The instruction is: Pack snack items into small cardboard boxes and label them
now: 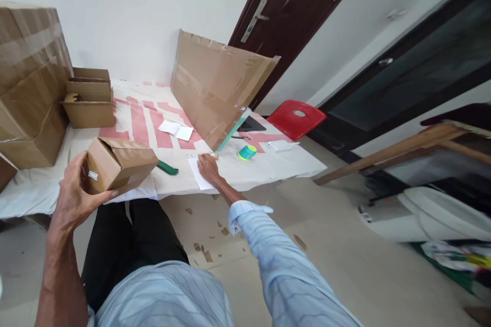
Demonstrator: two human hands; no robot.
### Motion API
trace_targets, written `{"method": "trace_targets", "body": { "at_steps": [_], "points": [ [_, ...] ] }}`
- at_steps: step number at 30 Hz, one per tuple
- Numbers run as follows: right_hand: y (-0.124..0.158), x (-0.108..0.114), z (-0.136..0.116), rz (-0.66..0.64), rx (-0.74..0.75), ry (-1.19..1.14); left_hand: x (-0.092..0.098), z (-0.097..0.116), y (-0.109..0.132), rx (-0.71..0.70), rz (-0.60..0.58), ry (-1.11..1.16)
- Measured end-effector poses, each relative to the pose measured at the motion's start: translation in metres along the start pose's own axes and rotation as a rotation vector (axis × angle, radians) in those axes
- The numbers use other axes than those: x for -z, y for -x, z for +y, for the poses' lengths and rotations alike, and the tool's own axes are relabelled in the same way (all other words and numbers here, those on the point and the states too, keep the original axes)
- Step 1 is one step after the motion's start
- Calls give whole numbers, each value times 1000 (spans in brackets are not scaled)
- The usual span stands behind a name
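My left hand (79, 189) grips a small brown cardboard box (125, 163) from its left side, holding it tilted at the table's front edge. A little white label (92, 175) is stuck on the box's near-left face. My right hand (208, 167) is on a white sheet (197, 176) with small printed labels along its far edge. Its fingers are bunched together, and whatever is between them is hidden. Between the box and the sheet lies a green utility knife (168, 167). A teal and yellow round item (247, 152) sits to the right of my right hand.
Open cardboard boxes (88, 112) stand at the left beside a large taped carton (30, 76). A big cardboard panel (218, 82) leans upright behind my right hand. Folded white paper (176, 130) lies on the table (303, 163). A red chair (295, 118) is beyond the right end.
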State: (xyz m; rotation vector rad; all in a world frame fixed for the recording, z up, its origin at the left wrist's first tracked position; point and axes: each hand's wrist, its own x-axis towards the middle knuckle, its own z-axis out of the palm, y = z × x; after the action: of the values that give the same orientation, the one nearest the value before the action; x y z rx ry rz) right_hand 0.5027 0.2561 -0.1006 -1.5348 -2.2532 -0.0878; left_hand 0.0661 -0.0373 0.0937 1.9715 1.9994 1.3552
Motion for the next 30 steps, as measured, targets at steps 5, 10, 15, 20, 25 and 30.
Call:
{"method": "trace_targets", "body": {
  "at_steps": [5, 10, 15, 20, 25, 30],
  "points": [
    [8, -4, 0, 44, -48, -59, -2, -14, 4, -17, -1, -2],
    [6, -1, 0, 37, -72, -120, -3, -15, 5, -7, -28, -4],
    [-3, 2, -3, 41, -155, -192, -2, -11, 5, 3, -13, 6],
    [-13, 3, -3, 53, -258, -326, 0, -9, 4, 4, -25, -2],
    [-18, 5, -2, 77, -347, -514, 2, -7, 3, 6, -33, 8],
    [-18, 10, 1, 151, -459, -771, 6, -21, 5, 125, -33, 99]
  ]
}}
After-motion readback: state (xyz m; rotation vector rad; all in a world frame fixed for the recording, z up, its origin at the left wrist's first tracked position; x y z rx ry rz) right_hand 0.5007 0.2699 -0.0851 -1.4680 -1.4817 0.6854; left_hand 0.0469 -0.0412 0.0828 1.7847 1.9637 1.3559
